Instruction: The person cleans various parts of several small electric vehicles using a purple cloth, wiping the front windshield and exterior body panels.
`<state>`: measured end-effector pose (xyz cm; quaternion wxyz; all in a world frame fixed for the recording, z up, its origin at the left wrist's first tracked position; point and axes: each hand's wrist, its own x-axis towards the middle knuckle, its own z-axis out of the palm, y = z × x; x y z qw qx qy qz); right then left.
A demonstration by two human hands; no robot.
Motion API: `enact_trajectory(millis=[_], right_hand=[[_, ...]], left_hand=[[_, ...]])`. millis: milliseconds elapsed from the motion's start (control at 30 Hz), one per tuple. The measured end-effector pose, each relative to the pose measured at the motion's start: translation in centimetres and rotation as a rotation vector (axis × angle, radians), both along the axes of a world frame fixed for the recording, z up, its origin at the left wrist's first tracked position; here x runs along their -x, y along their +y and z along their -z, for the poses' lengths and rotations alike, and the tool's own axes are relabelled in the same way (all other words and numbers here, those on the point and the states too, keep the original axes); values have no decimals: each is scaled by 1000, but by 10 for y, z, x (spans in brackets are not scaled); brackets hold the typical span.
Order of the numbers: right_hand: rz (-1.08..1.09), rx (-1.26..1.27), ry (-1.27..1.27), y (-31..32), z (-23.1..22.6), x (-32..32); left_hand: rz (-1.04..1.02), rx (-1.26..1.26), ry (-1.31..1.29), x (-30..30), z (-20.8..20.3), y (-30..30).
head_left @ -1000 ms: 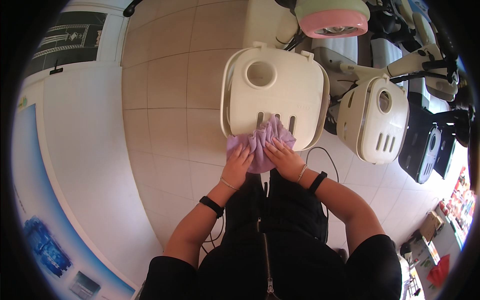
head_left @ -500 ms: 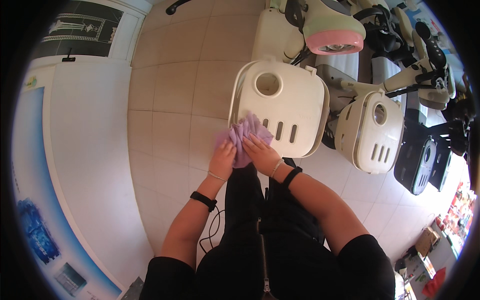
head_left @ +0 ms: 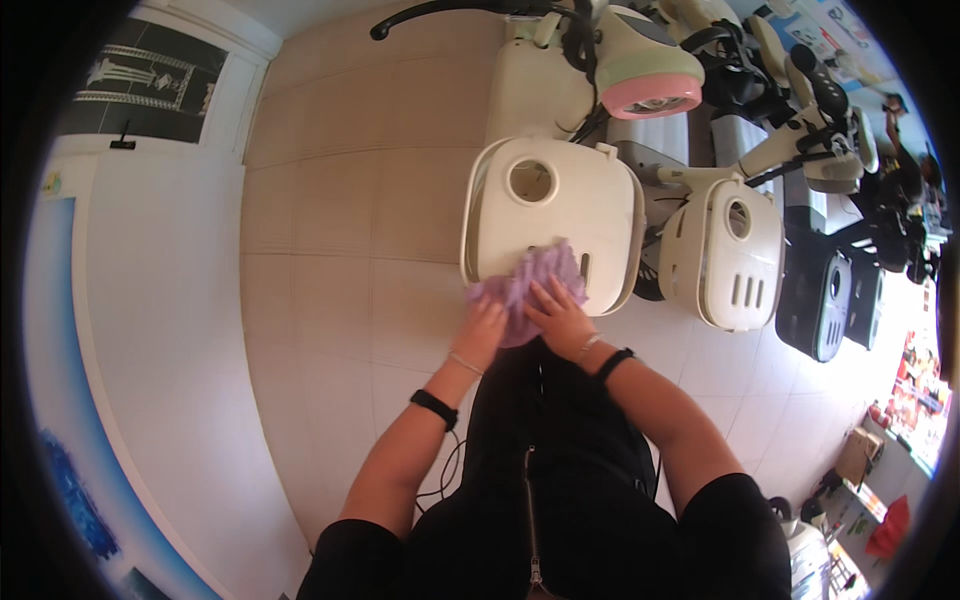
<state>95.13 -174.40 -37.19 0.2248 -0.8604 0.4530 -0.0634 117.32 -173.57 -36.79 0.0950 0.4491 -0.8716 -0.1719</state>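
A purple cloth (head_left: 530, 285) lies against the near edge of a cream plastic box with a round hole and slots in its top (head_left: 545, 210). My left hand (head_left: 483, 328) presses on the cloth's left part at the box's near left corner. My right hand (head_left: 560, 315) lies flat on the cloth's middle, fingers spread. Both wrists wear bands, the left a black one and a thin bracelet.
A second cream box (head_left: 728, 252) stands to the right, and a dark one (head_left: 828, 292) beyond it. Scooter handlebars and a pink-rimmed headlamp (head_left: 648, 75) rise behind. Beige floor tiles (head_left: 340, 220) spread to the left up to a white wall (head_left: 150, 300).
Both hands and the cloth have stayed at the box's near edge, working slightly toward its left corner. The view has shifted, so the box now sits further right in the picture.
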Motion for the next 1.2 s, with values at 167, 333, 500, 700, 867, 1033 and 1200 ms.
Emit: enact_trajectory(millis=[167,333,500,700,867,1033,1200], right_hand=[[91,-4,-9,-4,-12,-55],[37,-7,-25,4,-7,-31],[-27,-95,-67,5,-9,28],[166,-107,-325,-27,-39,84],[414,321,-533,-113,-138,145],[517,412,-709,-193,-152,167],[516,311,-849,-234,-131,164]], left_hand=[[25,-2,-10,-40,-7,-21],[-8,-162,43,-23,-9,-11],[-85,-350,21,20,-25,-19],[-194,-637,-1,83,-106,-81],[-46,304,248,164,-208,-168],[29,545,238,223,-235,-247],[23,381,96,245,-219,-280]])
